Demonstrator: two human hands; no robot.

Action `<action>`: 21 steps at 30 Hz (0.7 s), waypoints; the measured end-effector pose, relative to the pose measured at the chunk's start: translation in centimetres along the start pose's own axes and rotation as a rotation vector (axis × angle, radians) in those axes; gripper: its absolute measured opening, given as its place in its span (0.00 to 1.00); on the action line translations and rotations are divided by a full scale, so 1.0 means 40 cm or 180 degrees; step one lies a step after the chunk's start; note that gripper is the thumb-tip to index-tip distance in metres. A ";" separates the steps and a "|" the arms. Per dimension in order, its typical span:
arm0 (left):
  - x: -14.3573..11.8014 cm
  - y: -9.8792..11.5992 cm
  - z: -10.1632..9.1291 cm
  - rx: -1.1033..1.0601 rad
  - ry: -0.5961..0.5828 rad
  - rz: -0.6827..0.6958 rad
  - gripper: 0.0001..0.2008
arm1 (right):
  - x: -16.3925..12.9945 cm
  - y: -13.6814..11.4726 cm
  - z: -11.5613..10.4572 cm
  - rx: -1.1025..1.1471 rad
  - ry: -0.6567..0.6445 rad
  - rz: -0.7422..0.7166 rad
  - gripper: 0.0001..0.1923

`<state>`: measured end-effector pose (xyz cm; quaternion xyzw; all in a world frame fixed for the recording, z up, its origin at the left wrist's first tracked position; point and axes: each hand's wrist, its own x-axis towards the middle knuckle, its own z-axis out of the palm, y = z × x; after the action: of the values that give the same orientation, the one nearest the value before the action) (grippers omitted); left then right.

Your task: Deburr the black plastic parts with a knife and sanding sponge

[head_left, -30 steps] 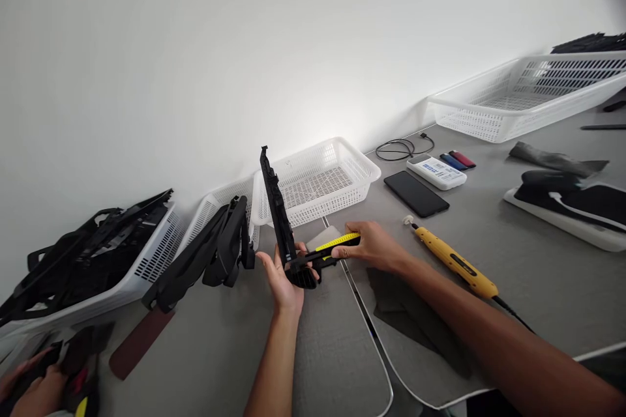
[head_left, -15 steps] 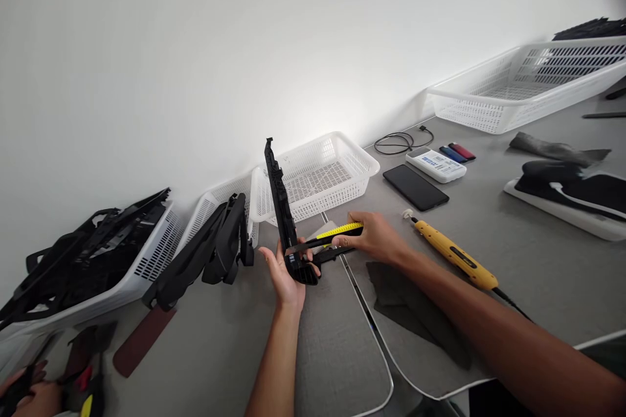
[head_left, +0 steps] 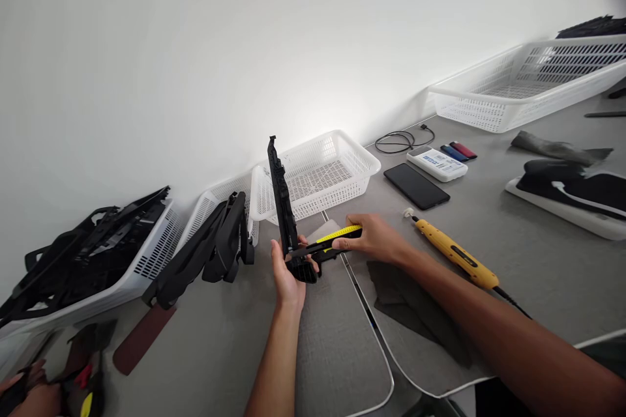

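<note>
My left hand (head_left: 287,279) grips the lower end of a long black plastic part (head_left: 282,205), which stands nearly upright above the grey mat (head_left: 332,352). My right hand (head_left: 374,239) holds a yellow and black utility knife (head_left: 330,240), its blade end lying against the part's lower end just above my left fingers. A white basket (head_left: 320,172) sits right behind the part.
Baskets of black plastic parts (head_left: 92,260) stand at the left, with another basket (head_left: 528,88) at the far right. A yellow corded tool (head_left: 452,254), a black phone (head_left: 417,186), a white device (head_left: 437,163) and dark cloth (head_left: 415,313) lie to the right. Another person's hand (head_left: 19,391) shows bottom left.
The black part has tilted slightly more upright and shifted a little right. My right hand has kept the knife against its lower end. The view has dipped slightly.
</note>
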<state>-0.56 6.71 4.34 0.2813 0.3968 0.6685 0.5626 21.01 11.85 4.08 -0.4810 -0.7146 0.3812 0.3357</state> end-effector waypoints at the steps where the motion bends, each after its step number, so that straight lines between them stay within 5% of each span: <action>1: 0.001 -0.001 -0.001 0.0037 -0.0019 -0.0032 0.27 | 0.001 0.001 0.002 -0.0024 0.0004 0.0017 0.31; 9: 0.001 -0.004 0.003 0.0064 -0.0146 -0.0009 0.23 | 0.002 0.004 0.002 -0.0029 0.0614 0.0128 0.30; 16: -0.003 0.030 -0.010 -0.0389 -0.0131 -0.0001 0.33 | -0.011 -0.025 -0.015 0.0345 -0.0424 -0.0146 0.29; 21: 0.000 0.028 -0.011 -0.0498 -0.0011 -0.0085 0.36 | -0.010 -0.019 -0.011 -0.0008 0.0034 -0.0152 0.30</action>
<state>-1.51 6.56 5.04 0.2324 0.3461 0.6895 0.5924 21.18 11.41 4.91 -0.4663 -0.7245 0.3696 0.3479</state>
